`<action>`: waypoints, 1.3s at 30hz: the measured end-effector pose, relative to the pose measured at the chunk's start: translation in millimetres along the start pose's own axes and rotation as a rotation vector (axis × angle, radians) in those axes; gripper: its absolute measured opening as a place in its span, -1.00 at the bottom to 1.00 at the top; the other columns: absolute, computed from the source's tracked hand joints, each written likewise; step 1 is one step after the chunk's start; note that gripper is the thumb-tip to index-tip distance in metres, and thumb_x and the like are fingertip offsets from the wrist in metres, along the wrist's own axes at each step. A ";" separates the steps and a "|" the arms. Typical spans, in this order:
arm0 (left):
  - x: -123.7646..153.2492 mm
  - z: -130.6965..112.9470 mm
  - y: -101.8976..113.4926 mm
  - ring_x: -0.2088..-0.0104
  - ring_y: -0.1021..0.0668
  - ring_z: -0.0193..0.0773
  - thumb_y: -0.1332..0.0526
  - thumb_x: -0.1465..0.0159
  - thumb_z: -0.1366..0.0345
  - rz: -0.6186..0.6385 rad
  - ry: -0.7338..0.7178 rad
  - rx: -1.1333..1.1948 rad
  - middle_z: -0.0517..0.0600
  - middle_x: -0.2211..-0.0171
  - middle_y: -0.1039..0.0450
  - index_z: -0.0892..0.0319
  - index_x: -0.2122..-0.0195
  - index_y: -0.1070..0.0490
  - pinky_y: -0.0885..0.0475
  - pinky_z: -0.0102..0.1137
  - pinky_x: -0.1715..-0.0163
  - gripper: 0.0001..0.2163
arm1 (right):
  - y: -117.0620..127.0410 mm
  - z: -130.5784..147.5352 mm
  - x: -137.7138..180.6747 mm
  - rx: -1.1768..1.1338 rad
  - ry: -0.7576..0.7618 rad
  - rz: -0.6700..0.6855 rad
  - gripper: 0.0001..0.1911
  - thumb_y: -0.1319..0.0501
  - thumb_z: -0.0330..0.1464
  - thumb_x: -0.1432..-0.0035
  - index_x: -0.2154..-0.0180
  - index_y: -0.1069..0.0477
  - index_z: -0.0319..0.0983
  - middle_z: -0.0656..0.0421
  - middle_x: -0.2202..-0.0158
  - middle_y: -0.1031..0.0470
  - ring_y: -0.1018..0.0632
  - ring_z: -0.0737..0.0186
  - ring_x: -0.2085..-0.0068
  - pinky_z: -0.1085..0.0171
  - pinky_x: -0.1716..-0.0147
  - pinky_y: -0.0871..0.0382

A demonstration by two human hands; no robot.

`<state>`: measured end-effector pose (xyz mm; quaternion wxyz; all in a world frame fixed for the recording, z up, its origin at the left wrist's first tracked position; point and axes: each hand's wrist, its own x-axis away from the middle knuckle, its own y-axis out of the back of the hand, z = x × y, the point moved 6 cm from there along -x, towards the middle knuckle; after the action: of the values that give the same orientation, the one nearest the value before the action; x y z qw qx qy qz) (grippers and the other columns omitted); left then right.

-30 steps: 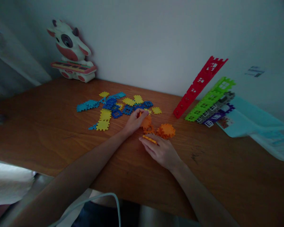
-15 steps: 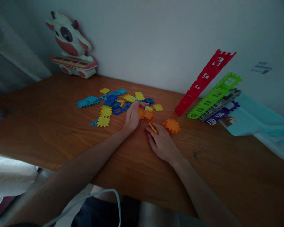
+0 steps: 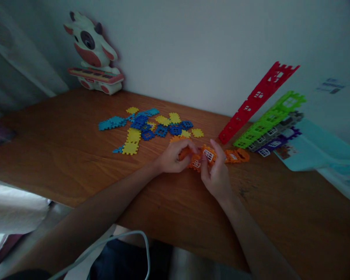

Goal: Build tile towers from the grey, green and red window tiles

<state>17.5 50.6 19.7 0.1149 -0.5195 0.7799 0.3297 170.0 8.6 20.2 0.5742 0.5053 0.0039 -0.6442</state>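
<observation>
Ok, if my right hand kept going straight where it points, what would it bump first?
Beyond the orange pieces it holds, your right hand would probably reach the small yellow tile first, then the wall, though depth is unclear.

Stretching out as a short chain of orange interlocking tiles point(image 3: 235, 156), toothed at the edges, some carrying small white window insets. Running left to right, being pinched at the left end by the left hand point(image 3: 172, 158) and mid-chain by the right hand point(image 3: 217, 177). Resting at the right end on the wooden table point(image 3: 76, 155).
</observation>
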 end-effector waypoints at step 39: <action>10.7 -6.0 3.3 0.20 -0.56 -0.02 -0.31 -0.14 -0.01 0.654 -0.168 -0.763 0.11 0.16 -0.53 0.19 0.15 -0.49 -0.43 -0.22 0.22 -0.60 | 0.3 -34.1 5.9 -0.376 -0.657 0.459 -0.69 -0.33 -0.07 -0.12 0.25 -0.40 -0.15 0.18 0.35 -0.55 -0.55 0.25 0.49 0.24 0.53 -0.47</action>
<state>10.9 39.7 20.0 -0.1298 -0.2251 0.7139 0.6502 193.3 24.1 -0.2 0.7550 0.1481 -0.1741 -0.6146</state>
